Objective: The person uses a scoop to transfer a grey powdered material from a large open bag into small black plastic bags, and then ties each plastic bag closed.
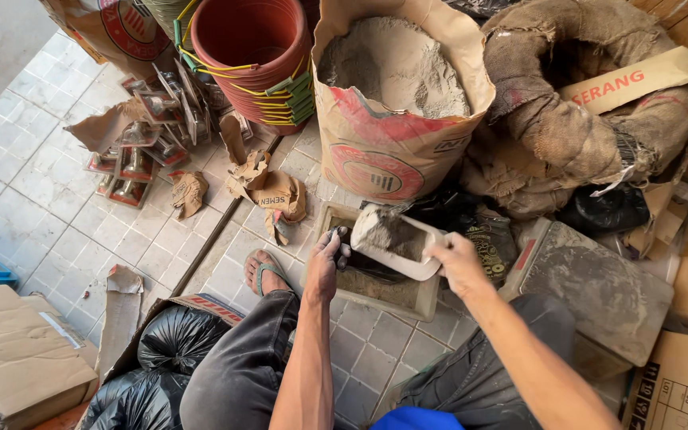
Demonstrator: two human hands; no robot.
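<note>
My right hand [457, 260] grips the handle of a white scoop [396, 243] heaped with grey powder. The scoop is tilted over a black plastic bag [369, 267]. That bag lies in a dusty square tray [414, 299] on the tiled floor. My left hand [324, 261] pinches the bag's left edge at the tray's near left side. Just behind the tray stands an open paper sack [384, 135], filled with the same grey powder [396, 64].
A stack of red plastic pots [256, 56] stands behind left, with packaged trowels [141, 135] and torn paper scraps [268, 191] beside it. Burlap sacks [567, 103] lie right. A dusty scale [599, 287] sits at right, black bags [177, 338] and cardboard [17, 350] at left. My sandalled foot [264, 271] rests left of the tray.
</note>
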